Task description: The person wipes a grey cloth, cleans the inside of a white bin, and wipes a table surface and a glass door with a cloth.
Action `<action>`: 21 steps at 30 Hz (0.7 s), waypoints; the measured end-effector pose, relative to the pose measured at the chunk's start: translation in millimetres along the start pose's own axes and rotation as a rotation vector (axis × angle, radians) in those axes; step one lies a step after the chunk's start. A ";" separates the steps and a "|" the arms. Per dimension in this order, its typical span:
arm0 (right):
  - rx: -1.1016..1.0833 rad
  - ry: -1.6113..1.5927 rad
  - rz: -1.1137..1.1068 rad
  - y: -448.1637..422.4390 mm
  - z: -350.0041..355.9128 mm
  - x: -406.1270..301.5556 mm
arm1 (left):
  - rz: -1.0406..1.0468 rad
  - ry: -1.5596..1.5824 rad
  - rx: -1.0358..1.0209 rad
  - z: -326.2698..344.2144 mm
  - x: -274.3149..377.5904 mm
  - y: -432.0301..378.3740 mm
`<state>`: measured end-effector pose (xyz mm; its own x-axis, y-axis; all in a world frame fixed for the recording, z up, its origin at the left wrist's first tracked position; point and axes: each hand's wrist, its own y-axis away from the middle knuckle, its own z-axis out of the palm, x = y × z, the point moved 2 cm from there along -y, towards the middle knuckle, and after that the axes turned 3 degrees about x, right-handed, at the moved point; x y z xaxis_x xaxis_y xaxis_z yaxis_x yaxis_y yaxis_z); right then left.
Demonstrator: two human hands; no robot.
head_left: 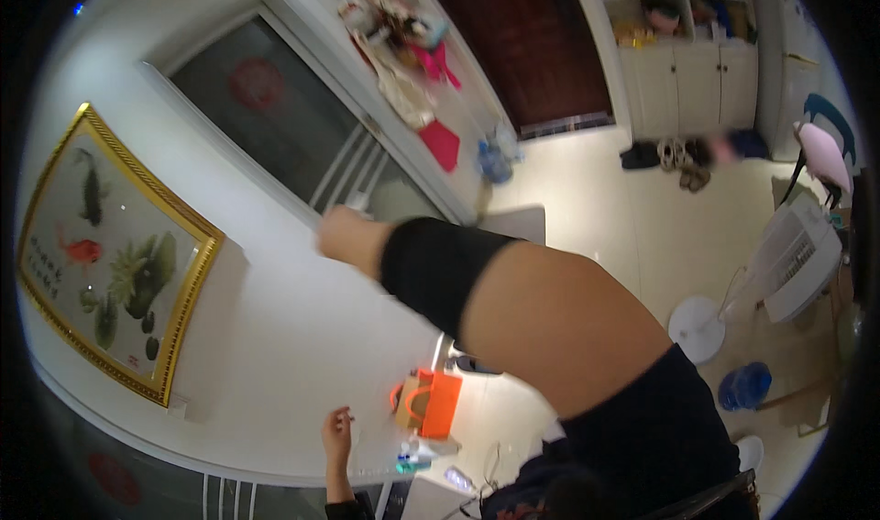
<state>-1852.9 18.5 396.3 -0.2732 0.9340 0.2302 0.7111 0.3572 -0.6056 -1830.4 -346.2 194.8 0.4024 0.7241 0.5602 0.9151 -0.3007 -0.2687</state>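
Note:
My right arm, with a black band on the forearm, reaches across the middle of the view. My right hand point(344, 234) is blurred beside the grey-framed frosted-glass door point(405, 190); a small white thing point(359, 203) shows at its fingers, and whether it is held cannot be told. Low on the left, my left hand point(337, 427) is raised in front of the white wall, its fingers loosely bent and apart, with nothing seen in it. To its right stands an orange paper bag point(442, 404). A gold-framed picture of fish and lotus point(117, 245) hangs on the wall.
Clothes and bags point(405, 59) hang beside a dark wooden door point(536, 45). Shoes point(670, 154) lie below a white cabinet point(694, 87). At the right are a pink-backed chair point(821, 152), a white fan-like appliance point(804, 258) and a blue water bottle point(744, 386).

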 end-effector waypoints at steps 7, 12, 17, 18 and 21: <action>0.071 -0.008 -0.223 -108.4 19.7 -4.5 | -0.062 -0.013 0.028 17.6 -16.1 -61.1; 0.147 -0.017 -0.354 -177.1 45.3 10.0 | -0.244 0.025 0.273 -9.9 0.9 -97.8; 0.159 -0.399 -0.453 -212.8 124.4 43.0 | -0.203 -0.215 0.352 -35.4 14.2 -123.5; 0.090 -0.288 -0.463 -222.1 137.3 59.7 | -0.182 -0.285 0.360 -52.2 22.0 -142.6; 0.313 -0.432 -0.530 -233.6 202.7 113.3 | -0.103 -0.411 0.482 -79.3 37.9 -167.1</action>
<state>-2181.3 40.5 409.4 -0.8033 0.5303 0.2710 0.2140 0.6817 -0.6996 -1966.0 -317.7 323.1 0.1827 0.9421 0.2810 0.7955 0.0263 -0.6054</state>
